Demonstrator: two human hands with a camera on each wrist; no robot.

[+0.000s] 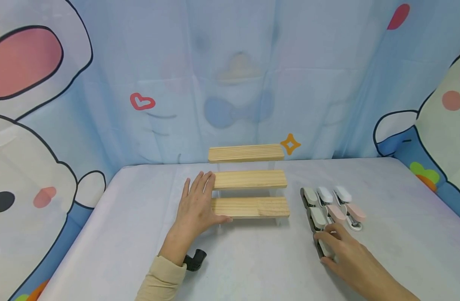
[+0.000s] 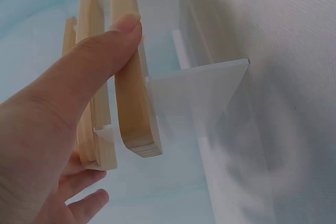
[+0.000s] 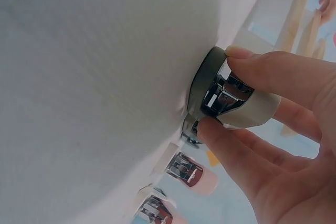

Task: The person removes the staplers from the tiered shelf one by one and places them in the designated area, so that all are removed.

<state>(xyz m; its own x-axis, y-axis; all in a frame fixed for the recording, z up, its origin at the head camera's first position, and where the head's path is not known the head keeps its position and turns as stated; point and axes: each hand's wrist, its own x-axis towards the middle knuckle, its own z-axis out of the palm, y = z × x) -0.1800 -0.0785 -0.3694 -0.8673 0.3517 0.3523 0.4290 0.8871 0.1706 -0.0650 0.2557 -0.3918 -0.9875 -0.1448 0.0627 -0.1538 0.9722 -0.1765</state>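
Observation:
A three-tier display stand [image 1: 250, 207] with pale wooden planks and clear side supports stands at mid table. My left hand [image 1: 197, 205] grips its left end, the thumb on the lowest plank [image 2: 137, 108] and the fingers at the end of the middle plank [image 1: 249, 179]. My right hand [image 1: 341, 251] pinches a small stapler [image 3: 210, 85] with a dark base and pale grey-green top between thumb and fingers, at the near end of a stapler group. Two similar grey-green staplers [image 1: 317, 218] lie beyond it, in line. Beside them are white-and-pink staplers [image 1: 354, 212].
A black curved object [image 1: 195, 260] shows beside the left wrist. The white-covered table [image 1: 147, 209] ends at a blue cartoon curtain [image 1: 158, 50], just behind the stand's top plank [image 1: 246, 154]. Side curtains flank both table edges.

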